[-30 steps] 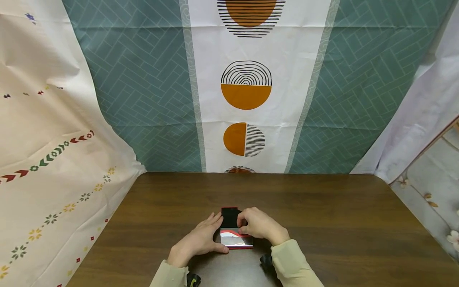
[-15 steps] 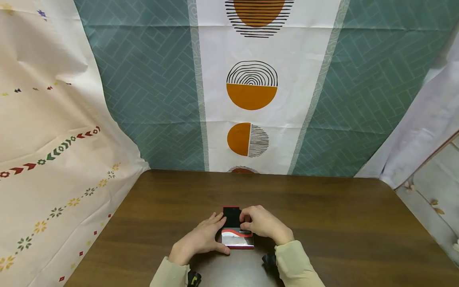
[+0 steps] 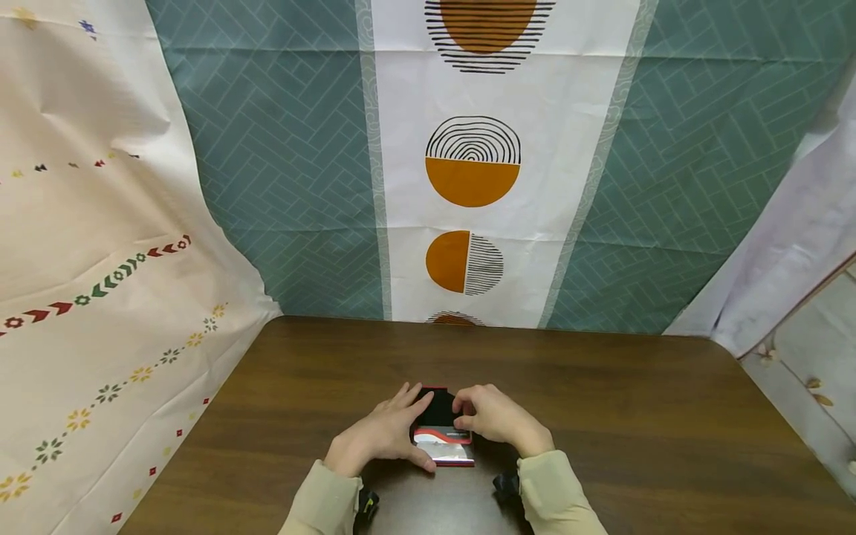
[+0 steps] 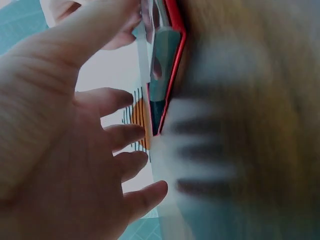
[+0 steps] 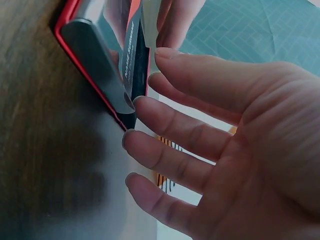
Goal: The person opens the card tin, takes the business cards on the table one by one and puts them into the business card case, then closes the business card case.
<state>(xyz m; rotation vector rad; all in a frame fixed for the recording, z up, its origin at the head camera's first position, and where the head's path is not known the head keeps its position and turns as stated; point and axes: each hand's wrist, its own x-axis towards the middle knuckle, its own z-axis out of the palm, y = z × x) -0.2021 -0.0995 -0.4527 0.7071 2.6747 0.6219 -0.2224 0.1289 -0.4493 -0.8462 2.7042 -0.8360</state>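
A slim card case (image 3: 439,410) with red edges lies unfolded on the table, its black inner side away from me and its shiny silver part nearer. A business card (image 3: 457,434) with a red curve and grey band lies in the silver part. In the right wrist view its print (image 5: 129,52) reads "NAME SURNAME". My left hand (image 3: 381,437) spreads over the case's left side, fingers apart, thumb at the near left corner. At the right side my right hand (image 3: 498,420) has its thumb and forefinger tips right by the card's edge, slightly bent, with nothing visible pinched between them.
The brown wooden table (image 3: 602,401) stretches to both sides and behind the case. A patterned green and white curtain (image 3: 321,186) hangs at its far edge, with a cream cloth (image 3: 120,319) on the left. Black straps (image 3: 506,487) sit at both wrists.
The left hand has lifted slightly and moved right, its fingers now overlapping the black part. The right hand has drawn back a little from the card, showing more of its grey band.
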